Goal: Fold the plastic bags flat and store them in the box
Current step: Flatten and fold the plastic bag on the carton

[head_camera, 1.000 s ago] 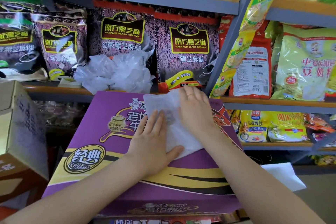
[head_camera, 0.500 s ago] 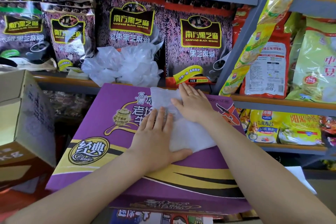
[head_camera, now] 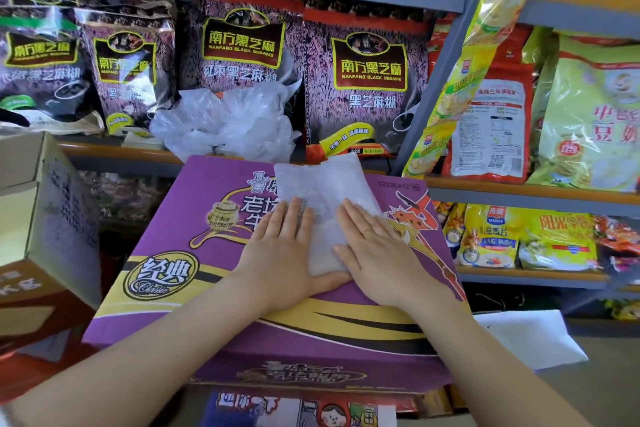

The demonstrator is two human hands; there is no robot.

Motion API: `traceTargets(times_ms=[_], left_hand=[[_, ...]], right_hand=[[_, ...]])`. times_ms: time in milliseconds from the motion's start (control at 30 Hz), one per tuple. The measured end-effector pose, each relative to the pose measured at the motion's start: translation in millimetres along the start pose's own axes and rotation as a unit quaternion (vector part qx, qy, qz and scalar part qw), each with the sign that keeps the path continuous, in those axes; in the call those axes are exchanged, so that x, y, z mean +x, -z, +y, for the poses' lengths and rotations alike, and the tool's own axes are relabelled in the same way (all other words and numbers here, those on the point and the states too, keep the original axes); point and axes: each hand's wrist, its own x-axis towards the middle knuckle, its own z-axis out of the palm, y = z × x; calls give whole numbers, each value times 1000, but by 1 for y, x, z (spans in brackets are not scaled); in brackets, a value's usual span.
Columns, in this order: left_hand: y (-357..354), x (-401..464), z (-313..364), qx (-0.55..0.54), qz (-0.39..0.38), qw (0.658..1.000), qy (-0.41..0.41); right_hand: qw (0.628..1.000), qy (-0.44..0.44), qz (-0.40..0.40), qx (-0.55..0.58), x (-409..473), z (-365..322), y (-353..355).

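Both flat, spread hands, left hand [head_camera: 282,253] and right hand [head_camera: 375,253], are pressing the bag [head_camera: 322,191] between them; sweeping outward should expel air.

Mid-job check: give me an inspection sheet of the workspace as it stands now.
Surface: purple carton top serves as the work surface.
Job's things: flattened plastic bag lies on the carton; crumpled bags wait on the shelf behind.
Clutter: brown cardboard box at left, white sheet at right.
Hands: left hand and right hand press flat on the bag, fingers straight.
Cables: nothing seen.
Surroundings: shelves of packaged food.
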Motion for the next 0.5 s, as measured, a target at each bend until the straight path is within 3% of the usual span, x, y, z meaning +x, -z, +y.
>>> traceTargets(times_ms=[133, 233, 367, 500], left_hand=[[-1, 3, -1, 11, 2, 1000, -2], [0, 1, -3, 4, 5, 1000, -3], [2, -1, -3, 5, 14, 1000, -1], [2, -8, 1, -6, 67, 998, -6]], right_hand=[[999, -26, -47, 6, -4, 29, 8], [999, -34, -38, -3, -11, 49, 13], [993, 105, 59, -3, -32, 39, 24], [991, 127, 7, -31, -43, 30, 37]])
